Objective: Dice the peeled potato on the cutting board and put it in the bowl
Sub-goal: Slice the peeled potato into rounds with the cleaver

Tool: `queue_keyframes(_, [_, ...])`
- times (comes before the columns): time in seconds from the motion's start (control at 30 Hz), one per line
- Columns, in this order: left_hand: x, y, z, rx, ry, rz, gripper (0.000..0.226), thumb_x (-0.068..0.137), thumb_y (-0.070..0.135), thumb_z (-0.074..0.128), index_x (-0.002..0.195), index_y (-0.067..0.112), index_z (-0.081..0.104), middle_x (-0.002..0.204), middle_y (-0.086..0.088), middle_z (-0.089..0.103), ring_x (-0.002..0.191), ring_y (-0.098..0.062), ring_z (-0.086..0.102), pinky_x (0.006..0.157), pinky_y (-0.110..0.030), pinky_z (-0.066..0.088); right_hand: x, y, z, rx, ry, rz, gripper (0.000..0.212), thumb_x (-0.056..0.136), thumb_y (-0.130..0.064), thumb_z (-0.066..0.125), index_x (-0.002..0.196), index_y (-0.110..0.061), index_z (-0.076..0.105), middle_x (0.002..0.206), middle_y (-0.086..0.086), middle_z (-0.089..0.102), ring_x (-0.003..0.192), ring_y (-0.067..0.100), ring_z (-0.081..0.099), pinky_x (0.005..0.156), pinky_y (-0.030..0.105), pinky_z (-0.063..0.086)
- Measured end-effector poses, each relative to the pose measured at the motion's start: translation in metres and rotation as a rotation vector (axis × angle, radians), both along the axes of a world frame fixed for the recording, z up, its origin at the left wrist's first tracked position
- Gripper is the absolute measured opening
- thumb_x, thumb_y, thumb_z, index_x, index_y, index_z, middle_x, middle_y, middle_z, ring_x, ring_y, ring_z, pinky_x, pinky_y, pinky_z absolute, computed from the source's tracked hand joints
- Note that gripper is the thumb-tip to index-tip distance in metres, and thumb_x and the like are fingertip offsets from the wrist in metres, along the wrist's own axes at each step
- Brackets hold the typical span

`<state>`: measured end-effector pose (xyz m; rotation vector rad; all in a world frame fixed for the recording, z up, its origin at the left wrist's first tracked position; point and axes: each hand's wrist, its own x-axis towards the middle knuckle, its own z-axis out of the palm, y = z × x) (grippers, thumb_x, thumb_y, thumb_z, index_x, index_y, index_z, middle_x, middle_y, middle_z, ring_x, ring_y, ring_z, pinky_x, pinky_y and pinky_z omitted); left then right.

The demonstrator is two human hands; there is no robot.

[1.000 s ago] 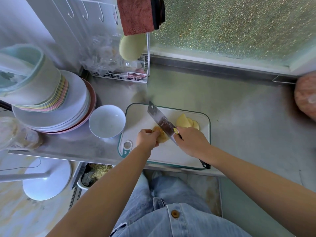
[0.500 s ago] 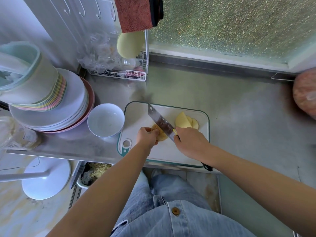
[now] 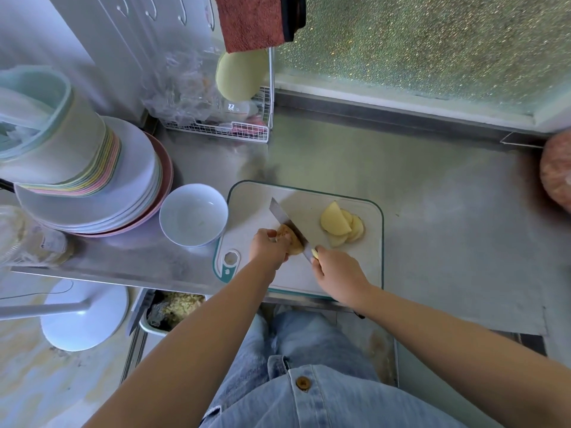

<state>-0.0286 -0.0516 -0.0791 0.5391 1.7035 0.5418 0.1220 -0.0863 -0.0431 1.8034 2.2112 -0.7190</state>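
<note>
Left hand (image 3: 268, 246) clamps the potato (image 3: 290, 240); right hand (image 3: 335, 268) grips the knife (image 3: 289, 225), blade angled away leftward across it

The person wears a light blue denim shirt (image 3: 324, 403) with a round brown button (image 3: 302, 382) on its front placket, and faded blue jeans (image 3: 309, 341). Both forearms are bare, with no sleeves showing, and the left hand (image 3: 268, 247) and right hand (image 3: 338, 270) are ungloved.

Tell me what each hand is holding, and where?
Right hand grips the steel knife by its handle; left hand steadies the yellow potato piece from its left side.
</note>
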Motion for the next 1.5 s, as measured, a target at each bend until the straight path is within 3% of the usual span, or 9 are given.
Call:
queue_keyframes(0.17, [-0.002,0.002,0.001,0.005,-0.005,-0.040,0.025,0.095,0.026,0.059,0.115,0.016,0.047,0.099,-0.005,0.059,0.095,-0.025,0.064,0.088,-0.042,0.056,-0.001,0.020,0.009,0.003,0.068,0.007,0.019,0.099,-0.027,0.037,0.093,-0.014,0.047,0.071,0.006,0.054,0.070,0.028,0.058,0.055,0.029,0.032])
queue_keyframes(0.27, [-0.003,0.002,0.002,0.004,-0.007,-0.045,0.024,0.095,0.025,0.059,0.114,0.015,0.047,0.102,-0.007,0.060,0.095,-0.026,0.065,0.087,-0.043,0.057,-0.003,0.030,0.025,0.009,0.128,-0.012,0.019,0.100,-0.027,0.037,0.084,-0.017,0.039,0.059,-0.003,0.040,0.055,0.018,0.045,0.046,0.027,0.025])
queue_keyframes(0.43, [-0.003,0.001,0.003,0.009,-0.034,-0.013,0.021,0.095,0.021,0.060,0.110,0.014,0.047,0.104,-0.010,0.060,0.095,-0.028,0.065,0.087,-0.046,0.057,-0.003,0.031,0.048,0.016,0.108,0.019,0.030,0.099,-0.027,0.038,0.070,-0.024,0.030,0.061,-0.003,0.039,0.054,0.014,0.040,0.047,0.029,0.026])
queue_keyframes(0.53, [-0.003,0.001,0.004,0.009,-0.038,-0.016,0.021,0.094,0.019,0.060,0.110,0.014,0.047,0.103,-0.010,0.059,0.096,-0.030,0.065,0.087,-0.046,0.056,-0.004,0.028,0.053,-0.013,0.070,0.024,0.022,0.099,-0.028,0.037,0.080,-0.018,0.037,0.063,-0.004,0.039,0.060,0.020,0.043,0.052,0.031,0.028])
queue_keyframes(0.8, [-0.002,0.002,0.003,0.002,-0.022,-0.014,0.022,0.094,0.020,0.061,0.110,0.015,0.047,0.101,-0.008,0.059,0.093,-0.027,0.065,0.086,-0.045,0.057,-0.008,0.019,0.057,-0.023,0.064,-0.002,0.017,0.099,-0.023,0.036,0.083,-0.016,0.040,0.064,-0.004,0.037,0.054,0.008,0.035,0.046,0.025,0.021])
queue_keyframes(1.0, [-0.004,0.004,0.003,-0.002,-0.032,-0.019,0.025,0.093,0.021,0.062,0.113,0.013,0.049,0.105,-0.010,0.061,0.093,-0.027,0.065,0.085,-0.042,0.058,-0.014,0.021,0.041,0.006,-0.007,0.052,0.012,0.098,-0.020,0.037,0.088,-0.014,0.040,0.068,-0.002,0.037,0.064,0.022,0.042,0.045,0.025,0.020])
queue_keyframes(1.13, [-0.005,0.004,0.003,-0.006,-0.036,-0.023,0.028,0.093,0.020,0.063,0.116,0.012,0.049,0.107,-0.010,0.062,0.091,-0.027,0.066,0.085,-0.044,0.058,-0.017,0.027,0.025,0.035,0.018,0.057,0.023,0.098,-0.021,0.036,0.099,-0.005,0.053,0.072,0.003,0.044,0.064,0.022,0.045,0.044,0.026,0.021])
queue_keyframes(1.5, [-0.006,0.003,0.002,-0.009,-0.075,0.005,0.028,0.092,0.018,0.064,0.115,0.012,0.049,0.111,-0.010,0.060,0.097,-0.029,0.064,0.086,-0.039,0.057,-0.015,0.022,-0.011,0.066,-0.023,0.136,0.027,0.101,-0.024,0.031,0.113,-0.007,0.048,0.086,0.011,0.061,0.077,0.029,0.060,0.057,0.031,0.033])
